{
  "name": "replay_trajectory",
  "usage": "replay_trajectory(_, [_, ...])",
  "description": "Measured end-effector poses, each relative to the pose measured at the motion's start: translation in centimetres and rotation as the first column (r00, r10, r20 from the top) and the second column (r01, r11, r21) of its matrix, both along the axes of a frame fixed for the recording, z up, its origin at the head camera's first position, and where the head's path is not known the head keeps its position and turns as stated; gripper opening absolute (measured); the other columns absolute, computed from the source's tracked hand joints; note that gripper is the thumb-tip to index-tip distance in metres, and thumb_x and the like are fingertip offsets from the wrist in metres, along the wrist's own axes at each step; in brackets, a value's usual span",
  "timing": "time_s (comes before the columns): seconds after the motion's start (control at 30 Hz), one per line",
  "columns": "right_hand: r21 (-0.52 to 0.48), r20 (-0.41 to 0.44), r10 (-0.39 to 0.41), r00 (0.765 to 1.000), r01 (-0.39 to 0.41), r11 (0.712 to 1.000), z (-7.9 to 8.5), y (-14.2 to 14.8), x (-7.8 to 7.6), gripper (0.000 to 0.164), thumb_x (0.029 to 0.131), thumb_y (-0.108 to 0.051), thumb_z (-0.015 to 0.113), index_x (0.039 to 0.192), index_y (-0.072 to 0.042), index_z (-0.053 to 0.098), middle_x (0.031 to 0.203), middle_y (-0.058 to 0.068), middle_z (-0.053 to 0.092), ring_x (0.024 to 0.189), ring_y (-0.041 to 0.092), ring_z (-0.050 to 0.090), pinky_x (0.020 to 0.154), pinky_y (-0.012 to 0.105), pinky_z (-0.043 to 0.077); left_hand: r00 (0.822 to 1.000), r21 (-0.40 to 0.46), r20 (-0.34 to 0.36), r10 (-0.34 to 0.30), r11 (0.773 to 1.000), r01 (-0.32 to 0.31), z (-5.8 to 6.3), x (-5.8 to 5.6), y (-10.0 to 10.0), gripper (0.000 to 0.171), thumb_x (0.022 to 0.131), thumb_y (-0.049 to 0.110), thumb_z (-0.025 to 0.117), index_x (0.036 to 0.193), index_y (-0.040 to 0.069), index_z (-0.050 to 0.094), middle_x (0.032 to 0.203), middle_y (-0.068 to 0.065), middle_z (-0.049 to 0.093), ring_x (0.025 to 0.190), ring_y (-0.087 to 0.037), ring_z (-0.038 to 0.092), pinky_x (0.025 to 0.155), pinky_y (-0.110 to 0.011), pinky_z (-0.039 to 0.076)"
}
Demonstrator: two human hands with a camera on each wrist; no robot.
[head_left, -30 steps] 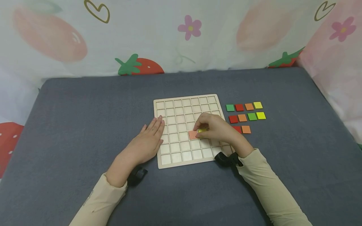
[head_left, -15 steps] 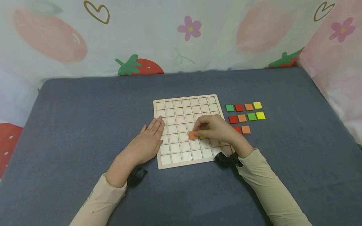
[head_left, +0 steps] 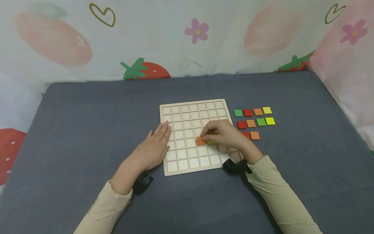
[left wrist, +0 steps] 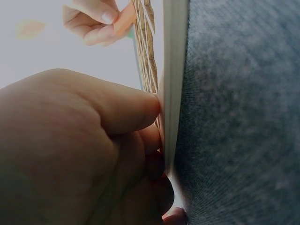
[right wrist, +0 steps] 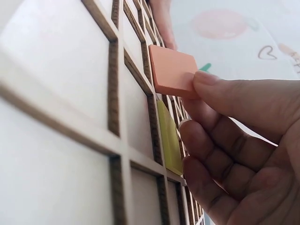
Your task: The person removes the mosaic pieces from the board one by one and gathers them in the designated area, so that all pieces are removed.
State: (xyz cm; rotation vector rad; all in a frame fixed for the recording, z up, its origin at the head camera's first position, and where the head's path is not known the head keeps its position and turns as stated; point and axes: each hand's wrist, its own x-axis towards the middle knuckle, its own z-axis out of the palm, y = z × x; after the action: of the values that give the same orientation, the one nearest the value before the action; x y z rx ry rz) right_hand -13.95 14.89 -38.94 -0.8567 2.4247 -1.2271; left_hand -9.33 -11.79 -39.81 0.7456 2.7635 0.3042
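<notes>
My right hand (head_left: 221, 132) pinches an orange square tile (right wrist: 173, 72) between thumb and fingertips, over the middle of the wooden grid board (head_left: 179, 172). In the right wrist view that tile stands tilted, one edge at the grid. Beside it, a yellow tile (right wrist: 169, 140) sits at a cell under the curled fingers, partly covered by them in the head view. With fingers straight, my left hand (head_left: 152, 148) rests on the board's left edge. The left wrist view shows its thumb (left wrist: 136, 110) against the board's side.
Right of the board, loose tiles lie in three rows on the grey cloth (head_left: 87, 130). Among them are a green tile (head_left: 238, 113), a yellow tile (head_left: 270, 121) and an orange tile (head_left: 255, 135). A red tile (head_left: 246, 134) is partly behind the right hand. A patterned curtain (head_left: 228, 42) hangs behind.
The orange tile's tilt has shifted slightly in my right hand, its face turning from pale to deeper orange. My left hand stays in place on the board's edge.
</notes>
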Motion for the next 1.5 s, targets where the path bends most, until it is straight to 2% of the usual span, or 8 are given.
replay_trajectory(0.33, [0.008, -0.005, -0.009, 1.0, 0.009, 1.0, 0.4, 0.6, -0.2, 0.003, 0.084, -0.007, 0.071, 0.087, -0.007, 0.072, 0.088, -0.002, 0.068, 0.084, 0.014, 0.063, 0.077, 0.032, 0.052, 1.0, 0.009, -0.006, -0.001, 1.0, 0.001, 0.1, 0.0, 0.2, 0.059, 0.101, 0.02, 0.041, 0.147, -0.007, 0.016, 0.156, -0.02, 0.006, 0.143, -0.031, 0.004, 0.11, -0.053, 0.017])
replay_trajectory(0.73, [0.008, -0.035, -0.032, 0.999, 0.033, 0.999, 0.6, 2.4, -0.1, 0.005, 0.084, -0.005, 0.07, 0.088, -0.007, 0.072, 0.087, -0.002, 0.068, 0.082, 0.014, 0.059, 0.074, 0.033, 0.05, 1.0, 0.007, 0.002, 0.008, 1.0, -0.008, 0.3, 0.1, 0.2, 0.059, 0.101, 0.02, 0.041, 0.148, -0.006, 0.016, 0.156, -0.019, 0.005, 0.143, -0.031, 0.004, 0.111, -0.053, 0.017])
replay_trajectory(0.97, [0.017, -0.004, -0.065, 0.998, 0.065, 0.998, 1.2, 3.3, 0.0, 0.006, 0.084, -0.004, 0.07, 0.087, -0.007, 0.073, 0.086, -0.001, 0.069, 0.081, 0.015, 0.06, 0.07, 0.032, 0.049, 1.0, 0.009, 0.005, 0.007, 1.0, -0.007, 0.3, 0.1, 0.2, 0.059, 0.101, 0.02, 0.041, 0.148, -0.006, 0.016, 0.156, -0.019, 0.005, 0.143, -0.031, 0.003, 0.11, -0.053, 0.017])
replay_trajectory(1.3, [0.052, -0.018, -0.119, 0.993, 0.12, 0.991, 1.3, 4.8, 0.1, 0.004, 0.084, -0.007, 0.071, 0.088, -0.008, 0.072, 0.085, -0.001, 0.067, 0.073, 0.014, 0.054, 0.062, 0.028, 0.044, 1.0, 0.021, -0.001, 0.008, 1.0, -0.008, 0.2, 0.1, 0.1, 0.058, 0.101, 0.019, 0.041, 0.147, -0.007, 0.016, 0.156, -0.02, 0.006, 0.143, -0.032, 0.004, 0.11, -0.053, 0.017])
replay_trajectory(1.5, [0.078, -0.001, -0.147, 0.989, 0.147, 0.986, 1.6, 5.7, 0.2, 0.004, 0.084, -0.008, 0.071, 0.088, -0.007, 0.072, 0.086, 0.001, 0.068, 0.078, 0.015, 0.057, 0.066, 0.027, 0.047, 1.0, 0.021, -0.006, 0.01, 1.0, -0.01, 0.3, 0.1, 0.1, 0.058, 0.101, 0.019, 0.041, 0.147, -0.007, 0.016, 0.155, -0.02, 0.006, 0.143, -0.031, 0.004, 0.111, -0.053, 0.016])
